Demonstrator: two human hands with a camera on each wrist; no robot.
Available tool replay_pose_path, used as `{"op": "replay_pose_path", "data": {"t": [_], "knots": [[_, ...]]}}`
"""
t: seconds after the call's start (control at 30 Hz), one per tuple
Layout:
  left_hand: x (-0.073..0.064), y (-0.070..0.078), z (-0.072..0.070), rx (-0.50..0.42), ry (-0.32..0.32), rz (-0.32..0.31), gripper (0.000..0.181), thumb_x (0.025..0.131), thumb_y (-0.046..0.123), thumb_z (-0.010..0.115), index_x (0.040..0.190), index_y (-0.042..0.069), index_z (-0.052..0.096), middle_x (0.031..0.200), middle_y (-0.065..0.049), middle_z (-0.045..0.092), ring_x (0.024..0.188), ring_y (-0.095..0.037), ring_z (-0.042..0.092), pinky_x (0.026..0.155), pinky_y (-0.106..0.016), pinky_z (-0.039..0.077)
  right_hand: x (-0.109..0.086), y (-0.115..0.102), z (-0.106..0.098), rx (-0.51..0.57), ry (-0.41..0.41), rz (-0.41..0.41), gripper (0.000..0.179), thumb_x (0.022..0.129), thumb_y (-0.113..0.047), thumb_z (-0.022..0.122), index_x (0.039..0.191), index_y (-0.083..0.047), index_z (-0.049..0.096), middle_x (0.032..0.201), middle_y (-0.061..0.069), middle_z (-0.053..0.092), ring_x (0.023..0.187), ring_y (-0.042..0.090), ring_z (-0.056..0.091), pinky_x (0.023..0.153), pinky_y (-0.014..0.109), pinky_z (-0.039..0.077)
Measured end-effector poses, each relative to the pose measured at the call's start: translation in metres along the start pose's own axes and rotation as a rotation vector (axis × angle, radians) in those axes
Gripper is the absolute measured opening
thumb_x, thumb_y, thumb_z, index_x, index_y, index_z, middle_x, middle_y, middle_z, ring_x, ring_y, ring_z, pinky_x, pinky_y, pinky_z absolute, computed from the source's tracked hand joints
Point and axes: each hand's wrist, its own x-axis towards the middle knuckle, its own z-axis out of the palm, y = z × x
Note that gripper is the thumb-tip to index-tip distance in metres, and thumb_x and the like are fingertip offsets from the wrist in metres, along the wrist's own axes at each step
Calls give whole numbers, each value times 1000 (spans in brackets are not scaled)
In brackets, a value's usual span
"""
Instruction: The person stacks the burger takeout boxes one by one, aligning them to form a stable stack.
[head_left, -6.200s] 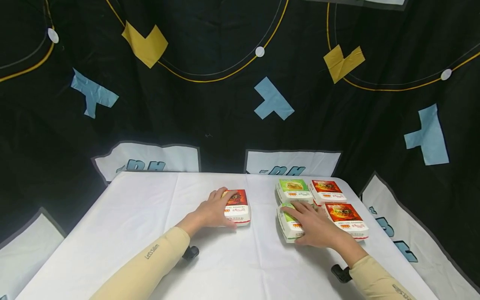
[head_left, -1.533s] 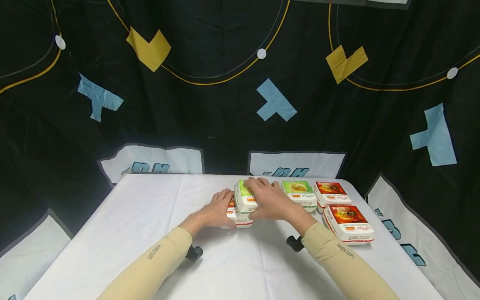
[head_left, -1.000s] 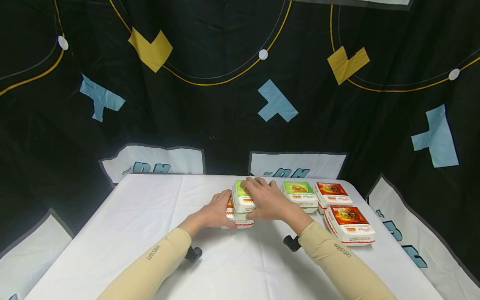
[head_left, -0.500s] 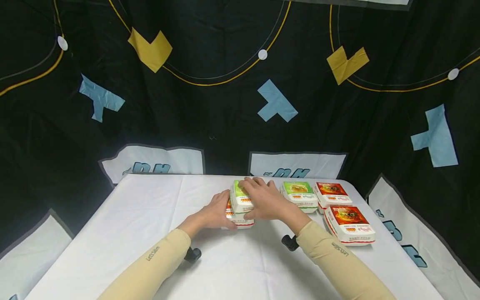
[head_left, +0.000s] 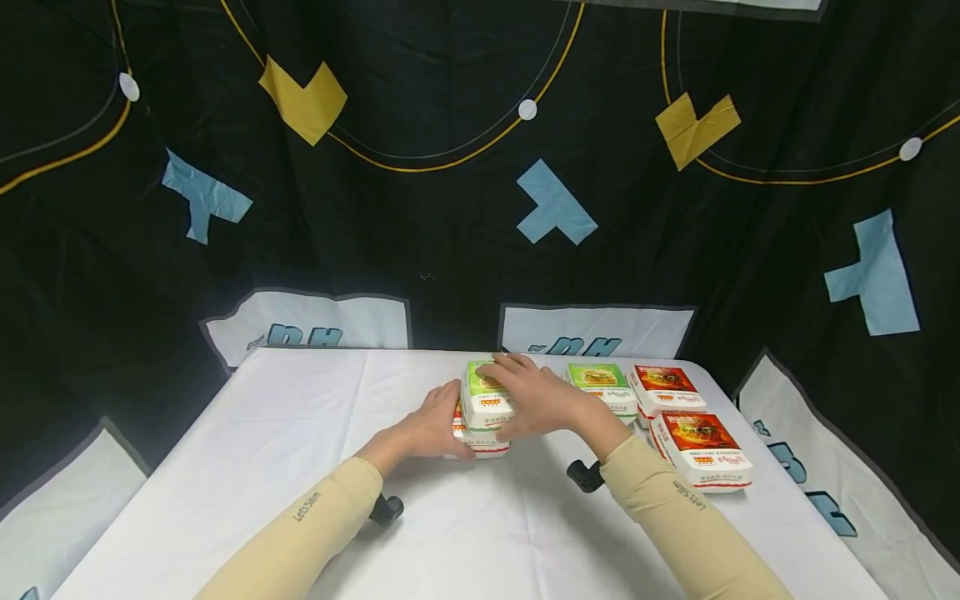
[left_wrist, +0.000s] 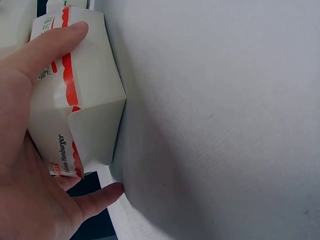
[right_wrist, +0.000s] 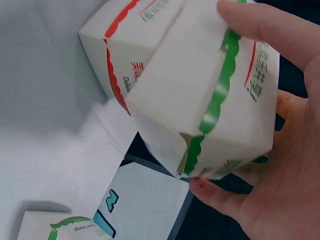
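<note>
My left hand grips a red-and-white hamburger box standing on the white table. In the left wrist view its thumb lies across the box's front, with the other fingers along the left side and partly hidden. On top of that box sits a green-and-white hamburger box. My right hand holds this upper box from the right, fingers over the top and far side. The right wrist view shows the thumb on the front of the green box, which overlaps the red box beneath.
To the right stand another green hamburger box and two red ones, one at the back and one nearer. White cloth covers the table. A black curtain hangs behind it.
The right hand has carried a green hamburger box from the group at right onto the red one. Lately it has shifted only slightly. The left hand has stayed at the red box.
</note>
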Motion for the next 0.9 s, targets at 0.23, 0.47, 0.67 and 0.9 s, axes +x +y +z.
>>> {"op": "replay_pose_path", "data": {"t": [0.23,0.47,0.67,0.9], "knots": [[0,2,-1,1,1,-2,119,66,40,91,157,11,20,158,-6,32,147,-29,25,115,-52,36,-2,7,-4,41,-17,10,88,78,-37,82,153,-40,37,166,4,25,147,32,28,101,50,46],[-1,2,-2,-32,-12,-7,122,65,38,93,158,12,18,160,-6,29,150,-29,21,119,-52,30,-1,7,-1,13,13,-3,85,79,-38,83,151,-39,40,163,5,32,141,30,36,98,46,48],[-1,1,-4,-67,-42,-8,124,65,29,91,160,10,14,165,-9,20,153,-32,15,121,-53,23,-1,6,0,13,28,-10,83,79,-38,83,151,-37,41,162,8,35,139,32,38,96,47,49],[-1,0,-6,-89,-48,-38,115,65,26,91,157,10,25,167,-15,7,153,-35,13,120,-55,27,-1,6,0,-6,58,-19,81,79,-40,82,150,-35,43,160,7,37,137,31,40,95,47,48]]}}
